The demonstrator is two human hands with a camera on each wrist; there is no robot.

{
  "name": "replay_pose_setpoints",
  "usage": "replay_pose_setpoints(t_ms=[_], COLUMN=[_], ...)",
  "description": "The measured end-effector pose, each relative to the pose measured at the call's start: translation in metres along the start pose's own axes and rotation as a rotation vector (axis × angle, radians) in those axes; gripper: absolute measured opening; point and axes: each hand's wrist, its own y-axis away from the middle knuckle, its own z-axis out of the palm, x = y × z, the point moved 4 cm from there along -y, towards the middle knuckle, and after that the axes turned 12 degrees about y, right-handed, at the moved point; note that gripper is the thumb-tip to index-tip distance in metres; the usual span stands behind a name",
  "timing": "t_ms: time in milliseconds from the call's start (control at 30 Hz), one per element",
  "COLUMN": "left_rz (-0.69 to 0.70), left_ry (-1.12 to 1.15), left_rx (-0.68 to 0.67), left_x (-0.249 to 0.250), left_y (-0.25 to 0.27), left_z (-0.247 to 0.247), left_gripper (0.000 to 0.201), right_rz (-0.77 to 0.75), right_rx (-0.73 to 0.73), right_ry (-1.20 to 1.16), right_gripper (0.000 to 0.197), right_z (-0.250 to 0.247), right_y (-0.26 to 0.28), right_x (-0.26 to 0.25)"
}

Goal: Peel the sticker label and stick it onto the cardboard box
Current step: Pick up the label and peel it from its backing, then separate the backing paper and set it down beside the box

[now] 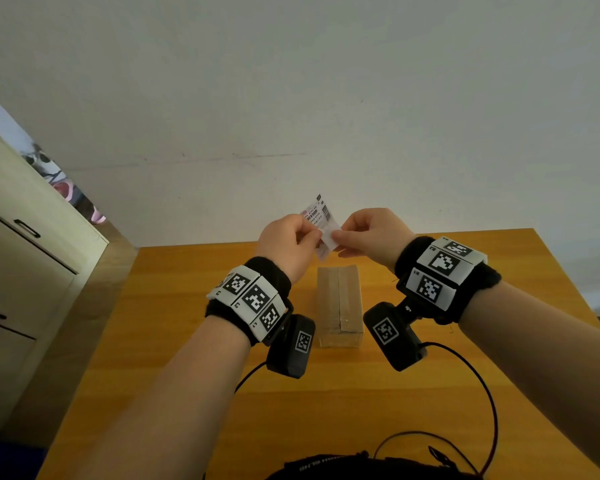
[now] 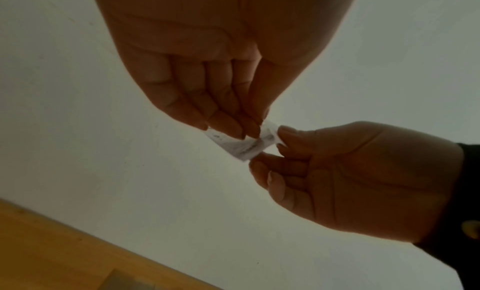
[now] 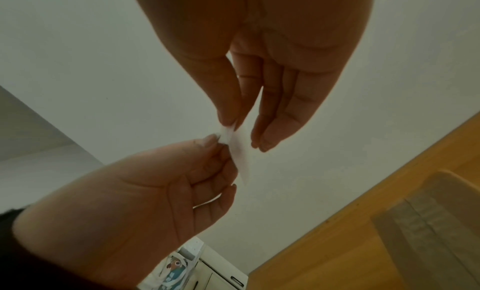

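I hold a white sticker label [image 1: 317,216], printed with barcodes, in the air above the table, between both hands. My left hand [image 1: 310,237] pinches its left side between thumb and fingers. My right hand [image 1: 338,237] pinches a plain white corner at its lower right. In the left wrist view the label [image 2: 241,146] sits crumpled between my left hand [image 2: 249,130] and right hand [image 2: 275,148]. From the right wrist, my right hand [image 3: 233,123] nips the thin sheet [image 3: 239,150] opposite my left hand [image 3: 218,144]. The taped cardboard box [image 1: 340,303] lies flat on the table below my hands.
The wooden table [image 1: 187,341] stands against a white wall. A pale cabinet [image 1: 21,254] is at the left. Black cables [image 1: 482,393] from the wrist cameras loop over the near right of the table. A dark bag [image 1: 326,465] is at the near edge.
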Motion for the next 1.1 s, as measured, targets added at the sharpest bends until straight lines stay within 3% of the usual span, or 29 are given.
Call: replay_pose_setpoints(t_ms=[167, 433, 600, 900, 1000, 1100], left_rz=[-0.042, -0.204, -0.237, -0.161, -0.155, -0.142], left_ry=[0.036, 0.372, 0.342, -0.124, -0.288, -0.346], left_rx=[0.063, -0.034, 0.048, 0.007, 0.046, -0.009], left_x=[-0.009, -0.017, -0.029, -0.028, -0.032, -0.038], left_y=[-0.003, -0.003, -0.005, -0.011, -0.012, -0.011], left_z=[-0.018, -0.018, -0.028, -0.033, -0.041, -0.035], left_gripper=[0.015, 0.026, 0.029, 0.020, 0.015, 0.014], right_rz=[0.092, 0.108, 0.165, 0.372, 0.484, 0.534], right_rx=[0.032, 0.073, 0.157, 0.223, 0.254, 0.209], right_ry=[-0.061, -0.099, 0.020, 0.200, 0.280, 0.204], right_gripper=[0.022, 0.019, 0.029, 0.026, 0.013, 0.020], right_z=[-0.014, -0.019, -0.030, -0.043, -0.050, -0.043], right_y=[-0.001, 0.000, -0.001, -0.005, 0.000, 0.003], right_x=[0.008, 0.015, 0.029, 0.069, 0.091, 0.104])
